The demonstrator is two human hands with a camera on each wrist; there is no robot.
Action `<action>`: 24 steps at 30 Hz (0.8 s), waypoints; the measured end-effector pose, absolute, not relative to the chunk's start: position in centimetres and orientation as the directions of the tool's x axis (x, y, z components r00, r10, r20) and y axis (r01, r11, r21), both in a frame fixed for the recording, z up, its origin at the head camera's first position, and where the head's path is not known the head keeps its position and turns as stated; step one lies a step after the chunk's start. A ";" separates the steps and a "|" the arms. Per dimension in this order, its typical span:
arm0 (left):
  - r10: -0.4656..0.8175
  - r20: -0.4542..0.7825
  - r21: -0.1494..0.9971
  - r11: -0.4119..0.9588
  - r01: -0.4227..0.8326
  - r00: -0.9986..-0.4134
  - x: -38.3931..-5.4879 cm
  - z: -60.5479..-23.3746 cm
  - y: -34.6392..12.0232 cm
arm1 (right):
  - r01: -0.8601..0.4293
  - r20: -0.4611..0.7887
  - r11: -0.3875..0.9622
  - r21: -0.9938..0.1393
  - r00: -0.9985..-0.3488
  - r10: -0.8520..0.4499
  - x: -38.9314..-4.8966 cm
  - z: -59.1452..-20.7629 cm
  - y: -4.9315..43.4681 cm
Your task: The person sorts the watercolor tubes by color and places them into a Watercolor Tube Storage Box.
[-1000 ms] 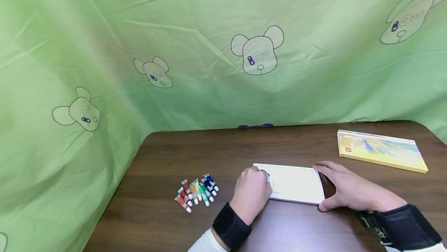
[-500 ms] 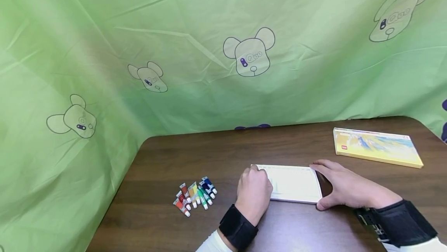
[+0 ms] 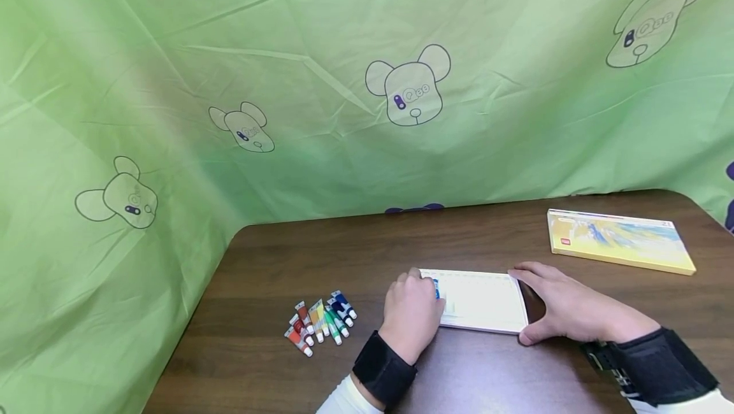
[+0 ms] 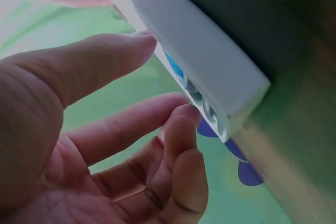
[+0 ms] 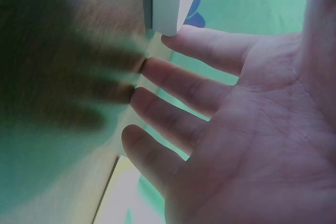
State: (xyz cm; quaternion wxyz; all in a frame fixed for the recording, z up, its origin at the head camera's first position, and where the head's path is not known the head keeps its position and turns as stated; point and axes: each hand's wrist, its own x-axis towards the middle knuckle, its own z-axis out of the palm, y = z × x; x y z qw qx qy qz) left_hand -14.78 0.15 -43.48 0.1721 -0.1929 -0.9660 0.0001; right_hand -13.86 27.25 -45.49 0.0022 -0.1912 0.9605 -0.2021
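Several paint tubes (image 3: 318,320) lead off, approx. 9 o'clock from the white tray (image 3: 484,302), fanned loosely on the table (image 3: 258,369), caps toward 5, so their long axes run roughly 11-to-5. Next along, my L hand (image 3: 411,309): fingers curled over the tray's left end, thumb at the rim; can't tell if they pinch anything. Blue & green bits (image 4: 174,65) show inside there, tubes prob.

And the tray itself: flat on the table btwn my hands, long axis 9-to-3, right end angled a touch toward me. Step in hand, I'd judge: seating something at that left end w/ the tray braced. Next move calls for careful L fingertips & a steady R, IMO.

Now my R hand (image 3: 564,306): spread wide, thumb at the near right corner, index at the far one. Yellow box (image 3: 622,242) beyond, btwn 2 & 3 o'clock from the tray, untouched.
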 end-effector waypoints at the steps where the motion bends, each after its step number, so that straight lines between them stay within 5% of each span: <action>1: 0.374 0.323 -0.056 0.925 0.377 -0.869 -14.9 -43.5 0.0 | -0.367 0.073 0.845 -0.390 -0.927 -0.368 -13.9 -45.5 27.3; 24: 0.370 0.278 -0.036 0.926 0.375 -0.887 -15.4 -43.1 0.1 | -0.361 0.058 0.843 -0.399 -0.927 -0.370 -14.0 -45.5 27.3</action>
